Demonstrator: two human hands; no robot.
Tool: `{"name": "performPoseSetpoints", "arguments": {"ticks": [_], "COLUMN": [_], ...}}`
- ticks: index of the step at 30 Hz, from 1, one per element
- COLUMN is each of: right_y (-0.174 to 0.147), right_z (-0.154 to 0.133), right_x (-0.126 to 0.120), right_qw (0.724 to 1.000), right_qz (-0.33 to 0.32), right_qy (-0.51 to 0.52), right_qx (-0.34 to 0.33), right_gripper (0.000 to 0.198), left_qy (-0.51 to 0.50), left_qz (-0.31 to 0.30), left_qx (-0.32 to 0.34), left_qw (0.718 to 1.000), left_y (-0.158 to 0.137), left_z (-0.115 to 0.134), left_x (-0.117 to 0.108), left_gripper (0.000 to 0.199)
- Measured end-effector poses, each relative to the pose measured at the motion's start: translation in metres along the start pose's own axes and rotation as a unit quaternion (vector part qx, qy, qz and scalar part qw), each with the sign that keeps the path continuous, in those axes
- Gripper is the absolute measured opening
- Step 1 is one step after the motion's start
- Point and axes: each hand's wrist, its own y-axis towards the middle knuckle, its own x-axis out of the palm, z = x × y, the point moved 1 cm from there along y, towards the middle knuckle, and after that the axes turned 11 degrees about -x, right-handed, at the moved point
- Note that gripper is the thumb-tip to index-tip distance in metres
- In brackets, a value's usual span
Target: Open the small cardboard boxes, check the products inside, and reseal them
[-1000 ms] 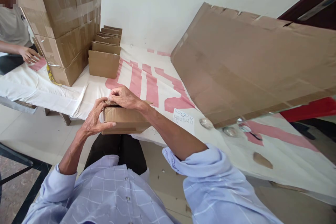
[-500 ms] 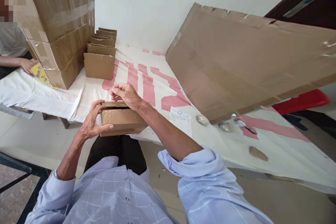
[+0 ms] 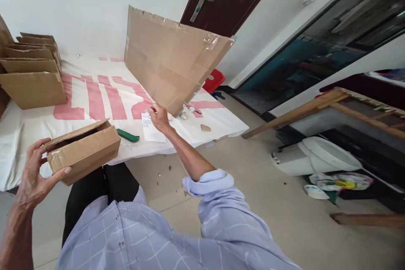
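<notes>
A long-armed woven shirt (image 3: 152, 236) covers the person's torso, pale blue with a lavender tint, crossed by thin white lines that form large open squares. Small round buttons (image 3: 121, 244) run down the front placket. The right sleeve (image 3: 210, 183) is turned back in a thick, soft roll near the elbow, creased and plainer than the chest. Below the shirt I see plain black trousers (image 3: 90, 192). The left hand (image 3: 36, 173) and right hand (image 3: 160, 119) are bare, as are both forearms.
</notes>
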Motion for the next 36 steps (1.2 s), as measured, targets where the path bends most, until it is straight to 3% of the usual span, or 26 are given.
{"name": "performPoseSetpoints", "arguments": {"ticks": [5, 13, 19, 27, 36], "right_y": [-0.007, -0.003, -0.007, -0.015, -0.003], "right_z": [0.074, 0.127, 0.144, 0.145, 0.152], "right_x": [-0.009, 0.010, 0.023, 0.032, 0.028], "right_qw": [0.991, 0.972, 0.963, 0.960, 0.960], "right_qz": [-0.025, -0.081, -0.119, -0.138, -0.127], "right_qy": [-0.115, -0.202, -0.236, -0.241, -0.240], "right_qx": [0.068, 0.085, 0.060, 0.039, 0.070], "right_gripper": [0.037, 0.047, 0.046, 0.048, 0.049], "left_qy": [0.012, 0.006, 0.020, 0.024, 0.024], "left_qz": [0.000, -0.004, 0.002, -0.002, -0.004], "left_qx": [-0.031, -0.066, -0.067, -0.058, -0.059], "left_qw": [0.999, 0.998, 0.998, 0.998, 0.998], "left_y": [0.002, 0.004, 0.004, 0.004, 0.006], "left_z": [0.006, 0.016, 0.017, 0.013, 0.012], "left_x": [-0.003, -0.005, -0.006, -0.007, -0.007], "left_gripper": [0.075, 0.075, 0.075, 0.077, 0.079]}}
